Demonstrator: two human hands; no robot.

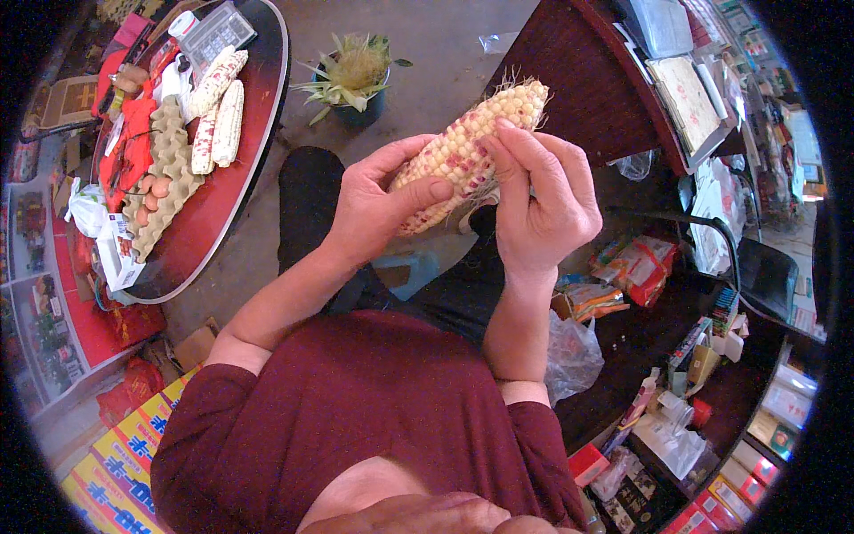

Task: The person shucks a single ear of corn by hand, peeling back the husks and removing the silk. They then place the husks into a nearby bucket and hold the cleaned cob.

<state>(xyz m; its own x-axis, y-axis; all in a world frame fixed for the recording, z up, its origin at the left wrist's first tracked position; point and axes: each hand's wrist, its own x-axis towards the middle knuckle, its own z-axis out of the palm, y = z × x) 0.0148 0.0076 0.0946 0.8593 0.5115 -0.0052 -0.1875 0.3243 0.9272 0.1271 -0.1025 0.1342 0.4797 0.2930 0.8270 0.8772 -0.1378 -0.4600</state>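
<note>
A husked ear of corn (460,160) with cream and purple-red kernels is held up at a slant in front of my chest. My left hand (380,193) wraps its lower end, thumb lying across the kernels. At the upper half, the thumb and index finger of my right hand (544,180) come together against the kernels. Anything fine pinched between those fingertips is too small to tell. Loose corn silk (517,80) clings to the tip and along the underside. More husked ears of corn (229,123) lie together on the red table (247,147) to the left.
A dark bucket (360,115) on the floor holds husks and silk (360,70). On the left table are an egg tray (173,180) with several eggs, a calculator (217,37) and a white box (117,253). A dark desk (554,73) and plastic bags (574,354) stand right.
</note>
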